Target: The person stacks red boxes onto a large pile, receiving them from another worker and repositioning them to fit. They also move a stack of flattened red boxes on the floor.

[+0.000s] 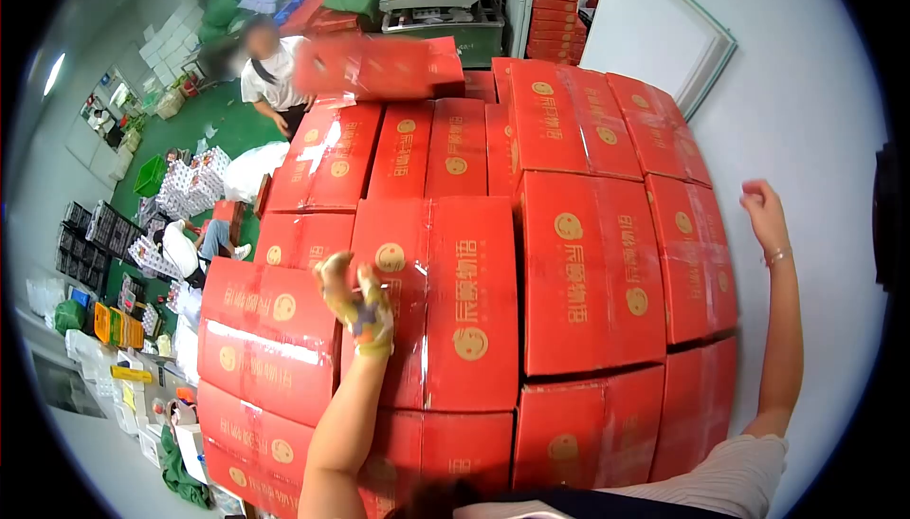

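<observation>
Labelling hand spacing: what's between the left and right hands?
Head view: stacked red cartons fill the stretch; left hand touches one, right hand is raised past the stack's right side.

- left hand (355, 299) — in a fingerless glove (372, 325), pale yellow with a small multicoloured print, fingertips bare
- glove ends at the wrist just below the hand; forearm under it bare
- right hand (763, 214) — bare
- thin silvery bracelet (778, 255) on the wrist just below the right hand
- short light-beige sleeve (749, 467) far down the right arm, at the shoulder
- dark navy strip of clothing (588, 505) low between both arms
</observation>
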